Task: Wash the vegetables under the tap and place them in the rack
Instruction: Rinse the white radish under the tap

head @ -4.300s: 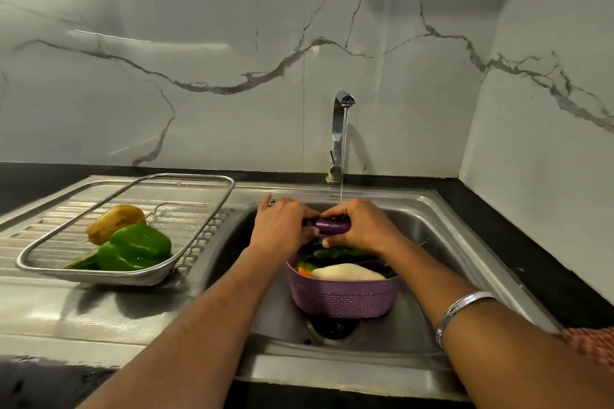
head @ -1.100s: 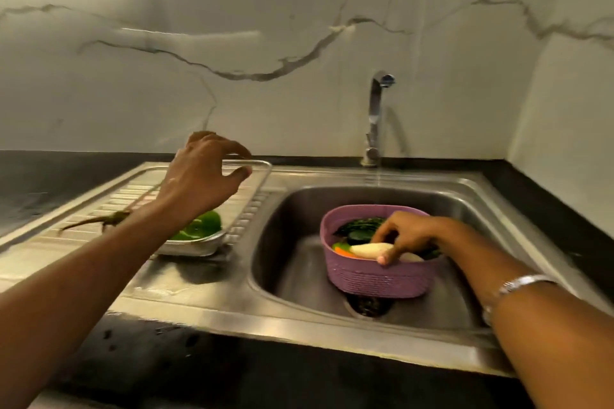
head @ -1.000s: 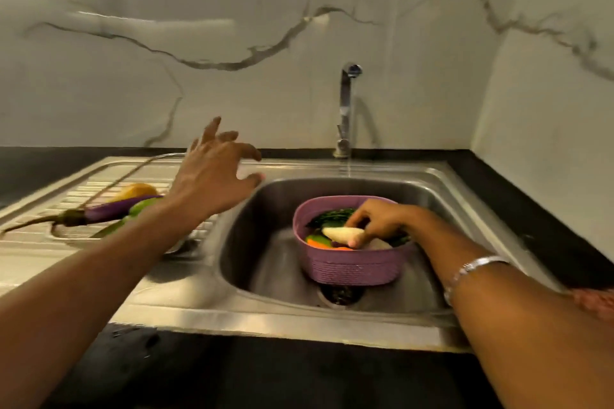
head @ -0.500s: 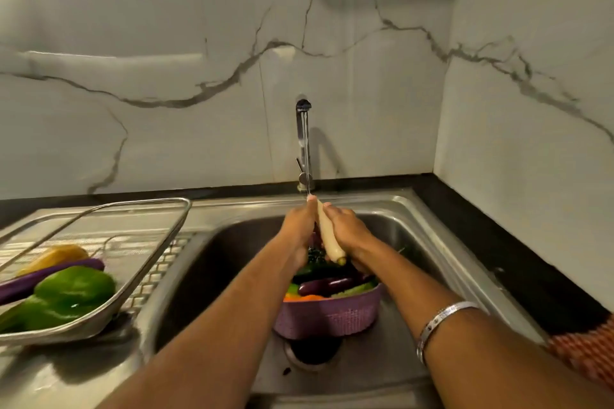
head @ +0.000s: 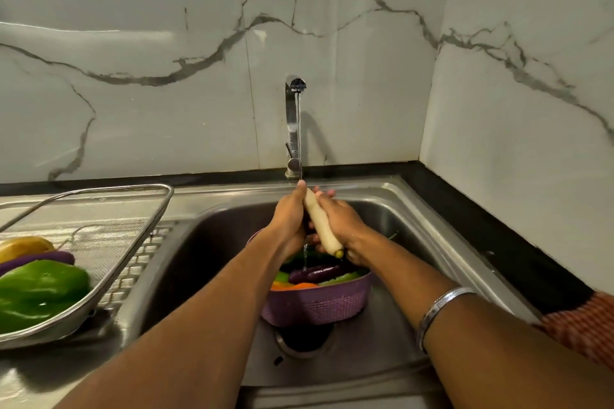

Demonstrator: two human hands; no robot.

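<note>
Left hand (head: 290, 219) and right hand (head: 342, 222) grip white radish (head: 320, 226) mid-sink (head: 432, 226) over purple basket (head: 315, 304) (brinjal (head: 315, 272) inside), rack (head: 133, 242) holding capsicum (head: 40, 289) at left edge.

- Both forearms are stretched forward from the lower edge of the view, converging toward 12 o'clock.
- The left hand (head: 288, 221) is set at 9 o'clock of a white radish (head: 320, 226), its fingers curled round it.
- The right hand (head: 342, 222) is closed on the same radish from 3 o'clock.
- A metal bangle (head: 438, 309) is worn on the right wrist.
</note>
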